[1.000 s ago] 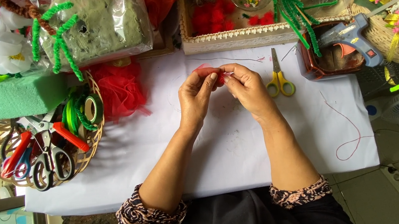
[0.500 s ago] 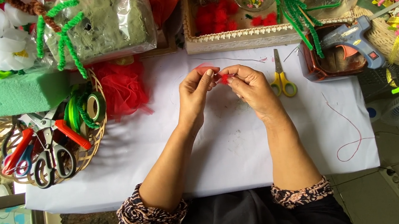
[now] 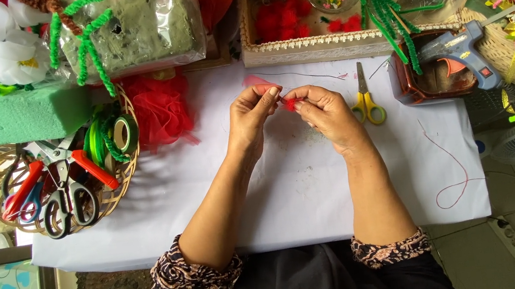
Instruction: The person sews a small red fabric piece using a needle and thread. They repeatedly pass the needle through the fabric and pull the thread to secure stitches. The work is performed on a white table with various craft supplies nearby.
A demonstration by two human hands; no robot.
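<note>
- A small red fluffy tuft (image 3: pixel 290 103) sits pinched between both hands above the white paper sheet (image 3: pixel 289 180) that covers the table.
- The left hand (image 3: pixel 252 113) closes its fingertips on the tuft's left end, beside a pale pink petal-like scrap (image 3: pixel 256 81).
- The right hand (image 3: pixel 326 112) grips the tuft's right side with thumb and forefinger.
- Yellow-handled scissors (image 3: pixel 365 98) lie just right of the right hand.
- A blue glue gun (image 3: pixel 457 47) rests in a brown tray further right.
- A woven basket of scissors and green tape rolls (image 3: pixel 56 177) stands well to the left.
</note>
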